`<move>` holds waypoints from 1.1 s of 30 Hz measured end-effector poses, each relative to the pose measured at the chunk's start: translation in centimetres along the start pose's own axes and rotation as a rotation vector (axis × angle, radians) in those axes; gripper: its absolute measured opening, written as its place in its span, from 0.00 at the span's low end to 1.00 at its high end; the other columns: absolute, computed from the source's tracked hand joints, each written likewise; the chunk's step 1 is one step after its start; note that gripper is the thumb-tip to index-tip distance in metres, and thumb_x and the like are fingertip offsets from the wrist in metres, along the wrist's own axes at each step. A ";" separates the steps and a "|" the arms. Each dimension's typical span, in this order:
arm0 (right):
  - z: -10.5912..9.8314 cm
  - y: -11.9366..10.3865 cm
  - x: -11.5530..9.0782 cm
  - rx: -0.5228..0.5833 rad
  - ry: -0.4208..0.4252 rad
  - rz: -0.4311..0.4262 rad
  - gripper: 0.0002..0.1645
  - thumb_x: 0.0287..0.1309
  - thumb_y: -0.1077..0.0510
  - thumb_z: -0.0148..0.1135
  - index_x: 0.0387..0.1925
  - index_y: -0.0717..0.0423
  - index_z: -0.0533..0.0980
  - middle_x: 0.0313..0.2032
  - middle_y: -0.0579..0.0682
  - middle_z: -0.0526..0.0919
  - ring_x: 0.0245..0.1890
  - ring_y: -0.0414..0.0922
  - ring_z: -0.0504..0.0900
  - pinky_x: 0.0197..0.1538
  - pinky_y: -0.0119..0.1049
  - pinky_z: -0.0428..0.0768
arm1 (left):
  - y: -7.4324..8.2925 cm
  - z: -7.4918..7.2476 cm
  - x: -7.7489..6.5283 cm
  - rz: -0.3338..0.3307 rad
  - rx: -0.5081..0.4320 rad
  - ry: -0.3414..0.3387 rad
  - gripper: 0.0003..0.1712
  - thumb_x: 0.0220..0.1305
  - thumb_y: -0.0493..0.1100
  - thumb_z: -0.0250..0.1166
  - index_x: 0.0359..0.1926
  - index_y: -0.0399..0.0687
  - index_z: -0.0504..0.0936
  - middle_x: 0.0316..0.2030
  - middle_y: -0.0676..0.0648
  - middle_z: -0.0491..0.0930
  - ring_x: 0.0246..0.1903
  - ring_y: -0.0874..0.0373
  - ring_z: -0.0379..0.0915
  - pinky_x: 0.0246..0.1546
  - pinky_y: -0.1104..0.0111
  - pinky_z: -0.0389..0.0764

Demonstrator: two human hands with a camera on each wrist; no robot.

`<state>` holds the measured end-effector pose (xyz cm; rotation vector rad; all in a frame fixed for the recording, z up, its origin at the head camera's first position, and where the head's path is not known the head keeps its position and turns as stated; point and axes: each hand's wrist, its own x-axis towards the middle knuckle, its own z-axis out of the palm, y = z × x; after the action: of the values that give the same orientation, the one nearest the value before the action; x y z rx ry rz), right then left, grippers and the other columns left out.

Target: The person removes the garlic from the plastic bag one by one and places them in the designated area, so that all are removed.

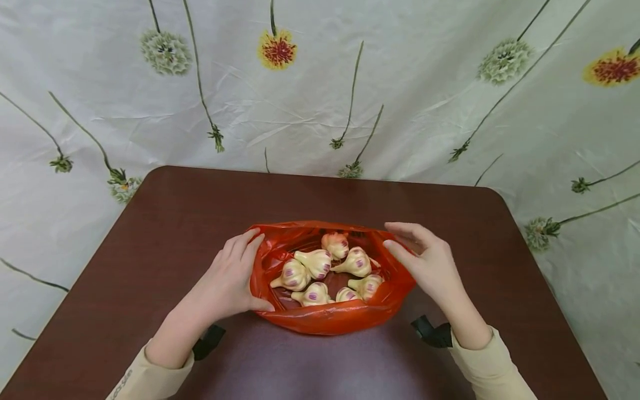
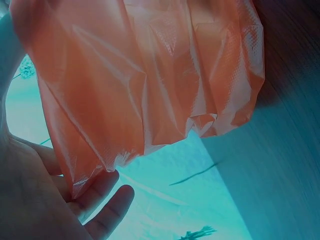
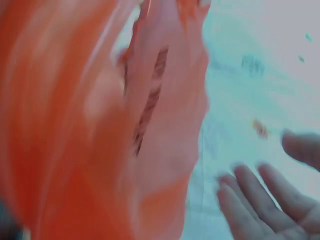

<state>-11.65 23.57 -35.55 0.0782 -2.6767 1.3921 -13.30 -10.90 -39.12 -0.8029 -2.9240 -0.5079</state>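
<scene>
On the table stands a red plastic bag [image 1: 330, 321], its mouth spread wide. Several garlic bulbs [image 1: 294, 275], cream with purple patches, lie inside it; the front ones are partly hidden by the near rim. My left hand [image 1: 227, 278] touches the bag's left rim, fingers towards the back and thumb at the front. In the left wrist view, its extended fingers [image 2: 107, 212] show past the bag's edge. My right hand [image 1: 430, 261] is beside the right rim. The right wrist view shows its fingers [image 3: 260, 200] loosely extended, apart from the red film, with nothing held.
The dark brown table [image 1: 150, 239] has rounded far corners. Behind it hangs a pale cloth [image 1: 300, 100] with printed flowers and stems. Black straps [image 1: 432, 332] are at both wrists, next to the cream sleeves [image 1: 492, 361].
</scene>
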 end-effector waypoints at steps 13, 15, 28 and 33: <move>4.0 0.6 0.5 -0.134 -0.295 0.096 0.22 0.60 0.55 0.68 0.55 0.56 0.79 0.54 0.54 0.84 0.54 0.54 0.83 0.56 0.48 0.81 | -0.2 0.1 0.1 0.021 -0.003 0.024 0.71 0.25 0.57 0.86 0.68 0.28 0.61 0.68 0.32 0.61 0.63 0.36 0.58 0.55 0.40 0.73; 4.0 0.9 0.4 -0.151 -0.302 0.109 0.23 0.59 0.54 0.68 0.55 0.56 0.79 0.54 0.54 0.83 0.55 0.54 0.83 0.57 0.49 0.80 | -0.3 0.1 0.1 0.025 -0.003 0.027 0.71 0.25 0.57 0.86 0.68 0.28 0.61 0.68 0.32 0.61 0.63 0.36 0.58 0.54 0.40 0.73; 4.1 2.9 -1.2 -0.269 -0.297 0.076 0.24 0.53 0.54 0.72 0.52 0.56 0.82 0.51 0.53 0.85 0.54 0.53 0.80 0.60 0.53 0.76 | -0.2 0.4 0.1 0.040 -0.006 0.052 0.70 0.24 0.56 0.87 0.67 0.28 0.62 0.67 0.32 0.62 0.63 0.35 0.59 0.53 0.40 0.73; 4.2 3.5 -1.7 -0.313 -0.269 0.063 0.26 0.49 0.54 0.75 0.51 0.57 0.81 0.51 0.55 0.84 0.54 0.54 0.79 0.60 0.52 0.76 | 0.0 0.5 0.1 0.046 0.001 0.064 0.70 0.24 0.55 0.87 0.67 0.28 0.61 0.66 0.31 0.62 0.62 0.34 0.59 0.53 0.40 0.73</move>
<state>-10.73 22.12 -41.05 0.1630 -3.1103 1.0227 -13.37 -10.69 -39.56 -0.8358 -2.8407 -0.5180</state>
